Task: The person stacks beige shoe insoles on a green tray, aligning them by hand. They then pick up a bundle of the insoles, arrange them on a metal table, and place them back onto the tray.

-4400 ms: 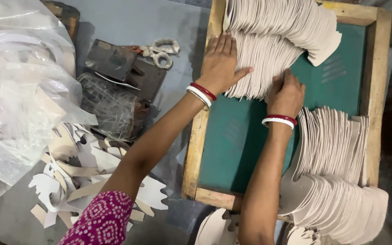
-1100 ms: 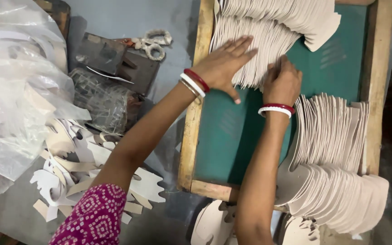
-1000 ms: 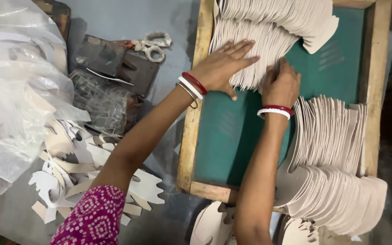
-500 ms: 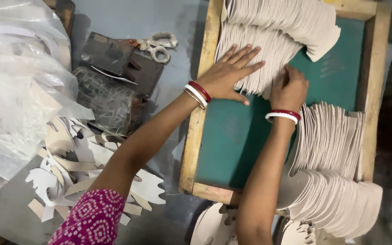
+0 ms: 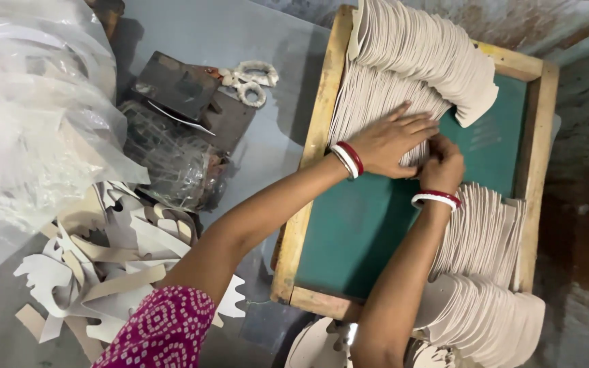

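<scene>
On the green board [image 5: 376, 238] with its wooden frame [image 5: 308, 184], we find both of our hands at work on a fanned row of pale cut-outs [image 5: 376, 102] at the far end. Our left hand [image 5: 393, 142] lies flat and spread on the row, pressing it down. Our right hand [image 5: 442, 165] sits just beside it, fingers curled at the row's edge; whether it pinches a piece we cannot tell.

As to progress, we judge the laying-out well advanced: the far row is dense, and a second row [image 5: 485, 232] runs down the right side, spilling past the near corner [image 5: 492, 320]. The middle and left of the board remain bare green, so room is left to fill.

Left of the board, on the grey floor [image 5: 253, 34], lie offcuts [image 5: 97, 272], clear plastic bags [image 5: 35, 123], a dark metal block [image 5: 185, 92] and scissors [image 5: 250, 78]. None of it intrudes on the board. The only crowding we note is the overhanging far stack [image 5: 458, 75], which sits close above our hands.
</scene>
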